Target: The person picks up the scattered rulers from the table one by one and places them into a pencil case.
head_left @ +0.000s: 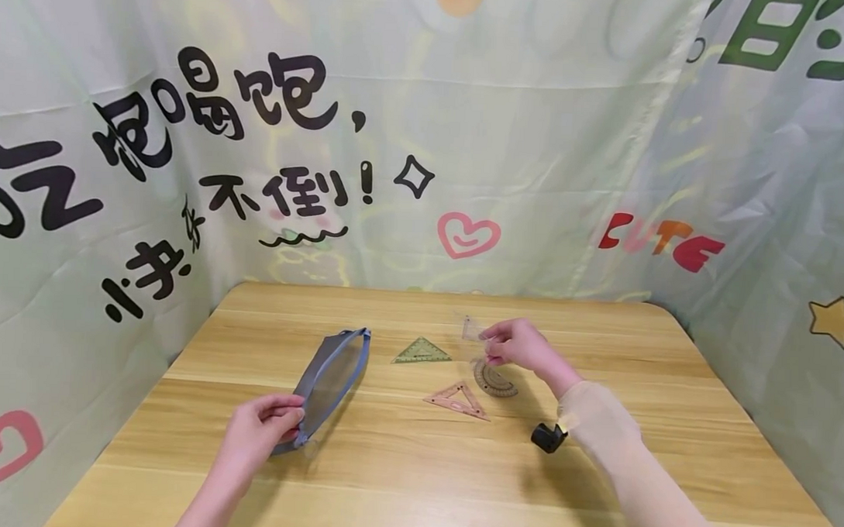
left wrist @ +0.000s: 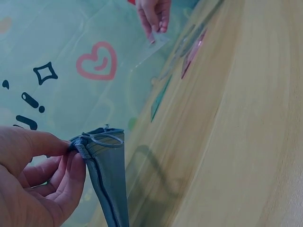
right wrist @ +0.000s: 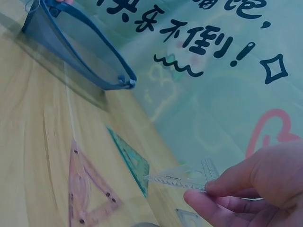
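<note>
My left hand (head_left: pixel 259 428) pinches one end of a blue-grey zippered pouch (head_left: pixel 318 366), whose mouth gapes on the left of the table. A clear set square (right wrist: pixel 177 178) is between the thumb and fingers of my right hand (head_left: pixel 520 346), raised above the table. Below that hand lies a clear protractor (head_left: pixel 495 380). To its left, a green set square (head_left: pixel 422 352) and a pink set square (head_left: pixel 457 400) lie flat. Beside the held set square, in the right wrist view, shows part of another clear piece (right wrist: pixel 188 217), mostly hidden by the hand.
A small black object (head_left: pixel 548 437) is at the right sleeve's cuff. The wooden table (head_left: pixel 414 480) is bordered behind and at both sides by a printed cloth (head_left: pixel 538 143).
</note>
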Demonstrator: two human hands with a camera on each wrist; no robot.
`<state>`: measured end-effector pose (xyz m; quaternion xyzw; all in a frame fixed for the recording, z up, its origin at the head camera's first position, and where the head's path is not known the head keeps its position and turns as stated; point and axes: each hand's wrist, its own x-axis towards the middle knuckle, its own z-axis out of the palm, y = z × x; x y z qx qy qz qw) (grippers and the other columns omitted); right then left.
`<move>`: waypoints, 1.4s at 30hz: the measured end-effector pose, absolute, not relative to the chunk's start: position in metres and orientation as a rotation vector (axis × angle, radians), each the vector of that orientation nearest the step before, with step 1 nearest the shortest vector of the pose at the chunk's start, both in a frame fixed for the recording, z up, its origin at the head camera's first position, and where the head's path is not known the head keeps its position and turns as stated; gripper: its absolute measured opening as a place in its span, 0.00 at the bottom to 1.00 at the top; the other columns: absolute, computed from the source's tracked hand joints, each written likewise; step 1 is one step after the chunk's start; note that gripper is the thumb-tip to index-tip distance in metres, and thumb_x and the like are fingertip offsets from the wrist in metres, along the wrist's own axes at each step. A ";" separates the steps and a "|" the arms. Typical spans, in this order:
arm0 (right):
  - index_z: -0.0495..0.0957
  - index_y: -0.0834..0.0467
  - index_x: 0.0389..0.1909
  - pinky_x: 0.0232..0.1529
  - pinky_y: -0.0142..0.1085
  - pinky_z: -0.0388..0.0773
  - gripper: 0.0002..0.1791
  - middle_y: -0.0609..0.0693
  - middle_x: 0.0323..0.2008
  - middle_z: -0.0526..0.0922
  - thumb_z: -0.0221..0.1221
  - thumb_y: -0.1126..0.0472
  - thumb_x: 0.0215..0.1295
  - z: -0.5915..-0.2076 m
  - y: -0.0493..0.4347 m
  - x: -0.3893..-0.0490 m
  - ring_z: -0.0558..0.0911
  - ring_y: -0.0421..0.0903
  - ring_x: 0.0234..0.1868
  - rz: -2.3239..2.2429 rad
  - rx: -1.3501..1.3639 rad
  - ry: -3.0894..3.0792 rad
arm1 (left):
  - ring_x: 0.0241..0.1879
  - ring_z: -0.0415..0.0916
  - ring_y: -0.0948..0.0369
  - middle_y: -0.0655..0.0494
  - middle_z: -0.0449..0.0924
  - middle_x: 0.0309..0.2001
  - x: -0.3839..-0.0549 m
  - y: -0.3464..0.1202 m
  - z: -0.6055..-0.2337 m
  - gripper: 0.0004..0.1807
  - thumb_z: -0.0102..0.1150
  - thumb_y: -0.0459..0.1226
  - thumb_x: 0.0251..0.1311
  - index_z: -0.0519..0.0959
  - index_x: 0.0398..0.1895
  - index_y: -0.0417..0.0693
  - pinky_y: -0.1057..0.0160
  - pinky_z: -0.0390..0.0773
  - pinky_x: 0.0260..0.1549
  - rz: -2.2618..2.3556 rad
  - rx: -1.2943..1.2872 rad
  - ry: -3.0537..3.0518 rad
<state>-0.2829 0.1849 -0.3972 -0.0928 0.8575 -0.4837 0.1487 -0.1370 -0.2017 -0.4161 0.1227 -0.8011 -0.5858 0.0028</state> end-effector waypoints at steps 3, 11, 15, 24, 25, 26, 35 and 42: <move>0.73 0.72 0.59 0.47 0.48 0.87 0.20 0.63 0.38 0.83 0.54 0.69 0.69 -0.397 0.181 -0.282 0.88 0.56 0.39 -1.380 -0.244 2.467 | 0.31 0.81 0.68 0.47 0.86 0.37 -0.136 -0.200 -0.415 0.14 0.61 0.28 0.62 0.80 0.50 0.28 0.70 0.86 0.32 -1.823 0.382 -2.509; 0.72 0.73 0.60 0.48 0.49 0.87 0.20 0.63 0.39 0.83 0.53 0.70 0.70 -0.400 0.173 -0.282 0.87 0.57 0.40 -1.389 -0.282 2.426 | 0.30 0.81 0.66 0.44 0.84 0.38 -0.136 -0.194 -0.412 0.14 0.62 0.28 0.61 0.81 0.49 0.30 0.70 0.87 0.33 -1.785 0.320 -2.530; 0.72 0.73 0.61 0.49 0.49 0.87 0.21 0.64 0.39 0.82 0.53 0.70 0.69 -0.400 0.167 -0.280 0.87 0.57 0.41 -1.405 -0.306 2.397 | 0.30 0.81 0.67 0.46 0.84 0.37 -0.136 -0.194 -0.413 0.14 0.62 0.28 0.61 0.80 0.49 0.29 0.70 0.87 0.33 -1.799 0.329 -2.517; 0.73 0.72 0.60 0.49 0.51 0.86 0.20 0.62 0.36 0.83 0.55 0.72 0.67 -0.397 0.150 -0.276 0.88 0.56 0.39 -1.491 -0.352 2.325 | 0.29 0.81 0.68 0.45 0.86 0.36 -0.137 -0.192 -0.413 0.13 0.62 0.26 0.60 0.81 0.48 0.29 0.69 0.87 0.33 -1.821 0.342 -2.490; 0.73 0.71 0.60 0.49 0.51 0.87 0.20 0.61 0.35 0.83 0.56 0.72 0.67 -0.396 0.148 -0.275 0.88 0.56 0.38 -1.494 -0.351 2.322 | 0.29 0.81 0.68 0.45 0.86 0.36 -0.137 -0.192 -0.413 0.13 0.62 0.26 0.60 0.81 0.47 0.29 0.69 0.87 0.33 -1.822 0.342 -2.488; 0.73 0.71 0.60 0.49 0.51 0.87 0.21 0.61 0.34 0.83 0.56 0.72 0.67 -0.396 0.146 -0.274 0.88 0.57 0.38 -1.495 -0.353 2.317 | 0.29 0.81 0.68 0.45 0.86 0.36 -0.137 -0.192 -0.413 0.13 0.62 0.26 0.60 0.81 0.47 0.29 0.69 0.87 0.33 -1.824 0.341 -2.486; 0.73 0.70 0.61 0.48 0.49 0.87 0.21 0.59 0.33 0.82 0.55 0.72 0.67 -0.397 0.131 -0.271 0.88 0.59 0.40 -1.485 -0.404 2.281 | 0.29 0.81 0.68 0.45 0.85 0.37 -0.137 -0.192 -0.413 0.14 0.61 0.27 0.61 0.80 0.49 0.29 0.71 0.87 0.33 -1.832 0.354 -2.486; 0.73 0.69 0.61 0.49 0.51 0.86 0.22 0.57 0.33 0.81 0.55 0.73 0.67 -0.396 0.120 -0.269 0.88 0.54 0.37 -1.493 -0.411 2.247 | 0.30 0.81 0.68 0.45 0.85 0.38 -0.137 -0.192 -0.413 0.14 0.61 0.27 0.61 0.80 0.50 0.29 0.71 0.87 0.33 -1.835 0.352 -2.492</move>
